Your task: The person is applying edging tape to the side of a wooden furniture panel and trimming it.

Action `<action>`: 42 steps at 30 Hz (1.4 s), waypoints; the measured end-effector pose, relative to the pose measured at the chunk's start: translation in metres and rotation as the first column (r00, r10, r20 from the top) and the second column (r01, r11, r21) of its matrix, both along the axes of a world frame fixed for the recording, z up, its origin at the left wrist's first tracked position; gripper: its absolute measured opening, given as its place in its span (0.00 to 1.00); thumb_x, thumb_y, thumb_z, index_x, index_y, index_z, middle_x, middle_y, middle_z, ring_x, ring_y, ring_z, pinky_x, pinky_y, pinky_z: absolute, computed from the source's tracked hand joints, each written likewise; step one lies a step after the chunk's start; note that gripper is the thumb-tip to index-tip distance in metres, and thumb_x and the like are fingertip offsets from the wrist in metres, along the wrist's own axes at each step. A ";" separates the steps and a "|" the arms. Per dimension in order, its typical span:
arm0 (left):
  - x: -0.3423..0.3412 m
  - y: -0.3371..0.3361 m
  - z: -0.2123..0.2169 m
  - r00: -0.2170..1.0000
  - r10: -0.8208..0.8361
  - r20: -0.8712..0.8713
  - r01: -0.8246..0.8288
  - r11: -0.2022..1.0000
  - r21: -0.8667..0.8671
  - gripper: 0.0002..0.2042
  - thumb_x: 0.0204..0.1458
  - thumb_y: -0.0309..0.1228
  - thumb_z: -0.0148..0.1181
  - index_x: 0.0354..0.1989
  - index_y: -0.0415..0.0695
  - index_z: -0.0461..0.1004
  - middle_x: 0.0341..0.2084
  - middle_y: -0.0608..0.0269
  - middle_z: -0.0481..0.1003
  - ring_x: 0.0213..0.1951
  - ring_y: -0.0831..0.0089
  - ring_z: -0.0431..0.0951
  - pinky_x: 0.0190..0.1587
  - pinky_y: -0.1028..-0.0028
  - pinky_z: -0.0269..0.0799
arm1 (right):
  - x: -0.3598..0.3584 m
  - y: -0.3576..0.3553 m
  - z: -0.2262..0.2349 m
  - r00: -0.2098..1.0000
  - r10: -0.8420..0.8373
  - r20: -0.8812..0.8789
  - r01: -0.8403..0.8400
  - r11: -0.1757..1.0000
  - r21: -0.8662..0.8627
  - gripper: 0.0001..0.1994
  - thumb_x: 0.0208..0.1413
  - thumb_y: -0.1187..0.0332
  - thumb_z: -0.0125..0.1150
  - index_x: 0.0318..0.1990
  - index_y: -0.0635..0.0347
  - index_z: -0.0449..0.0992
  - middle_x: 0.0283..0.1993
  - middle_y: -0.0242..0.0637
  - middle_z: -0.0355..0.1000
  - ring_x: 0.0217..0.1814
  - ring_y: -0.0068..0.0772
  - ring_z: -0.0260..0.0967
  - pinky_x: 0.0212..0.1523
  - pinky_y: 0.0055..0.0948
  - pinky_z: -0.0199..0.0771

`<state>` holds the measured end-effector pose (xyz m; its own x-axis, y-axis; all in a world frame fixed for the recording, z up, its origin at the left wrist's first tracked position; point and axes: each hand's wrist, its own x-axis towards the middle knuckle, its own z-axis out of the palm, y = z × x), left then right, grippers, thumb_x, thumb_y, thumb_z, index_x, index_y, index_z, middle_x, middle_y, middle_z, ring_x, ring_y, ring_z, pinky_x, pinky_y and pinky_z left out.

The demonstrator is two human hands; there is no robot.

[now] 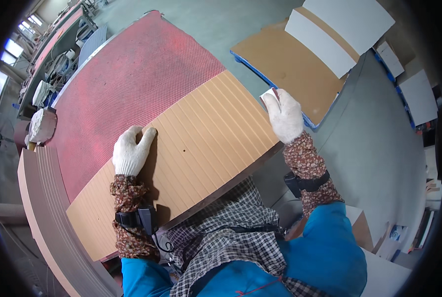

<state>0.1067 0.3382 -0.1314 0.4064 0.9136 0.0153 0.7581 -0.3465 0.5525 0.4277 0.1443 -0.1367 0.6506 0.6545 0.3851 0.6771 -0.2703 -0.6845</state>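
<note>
A long tan panel (pixel 201 143) with parallel grooves lies slantwise in front of me, a small dark hole near its middle. My left hand (pixel 133 151), in a white knit glove, is at the panel's far edge. Its fingers curl over that edge, and the thumb lies apart on top. At the panel's right end, my right hand (pixel 286 116), also gloved in white, is closed on a small sanding block (pixel 269 95) with a pale top and a dark reddish side. The block is beside the end edge; whether it touches there I cannot tell.
Red mesh matting (pixel 141 69) covers the table under the panel's far side. Several stacked boards (pixel 45 208) stand at the left. Brown and white sheets (pixel 290 64) rest on a blue pallet at the far right. Cables and gear (pixel 57 69) clutter the far left.
</note>
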 end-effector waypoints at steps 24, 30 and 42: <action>0.006 0.054 0.004 0.999 -0.010 -0.053 0.009 1.000 -0.017 0.26 0.57 0.52 0.60 0.43 0.37 0.83 0.32 0.51 0.82 0.36 0.60 0.83 0.44 0.63 0.77 | -0.008 0.048 -0.003 0.965 -0.080 -0.249 0.081 0.997 -0.007 0.14 0.69 0.61 0.57 0.43 0.67 0.77 0.32 0.38 0.78 0.33 0.29 0.76 0.39 0.32 0.76; -0.017 0.059 0.003 0.995 -0.018 -0.100 0.012 0.998 -0.056 0.27 0.56 0.54 0.60 0.40 0.36 0.82 0.31 0.50 0.81 0.36 0.58 0.82 0.43 0.60 0.76 | -0.033 0.050 -0.007 0.971 -0.100 -0.216 0.102 0.995 -0.001 0.15 0.69 0.62 0.56 0.45 0.68 0.77 0.33 0.38 0.78 0.34 0.28 0.76 0.39 0.31 0.76; -0.066 0.058 -0.017 0.998 -0.036 -0.055 0.034 0.999 -0.039 0.27 0.56 0.55 0.62 0.37 0.36 0.82 0.30 0.48 0.81 0.34 0.53 0.83 0.42 0.58 0.78 | -0.081 0.044 -0.015 0.970 -0.162 0.179 0.194 0.964 -0.180 0.16 0.68 0.57 0.55 0.46 0.63 0.79 0.38 0.51 0.82 0.40 0.52 0.82 0.43 0.45 0.78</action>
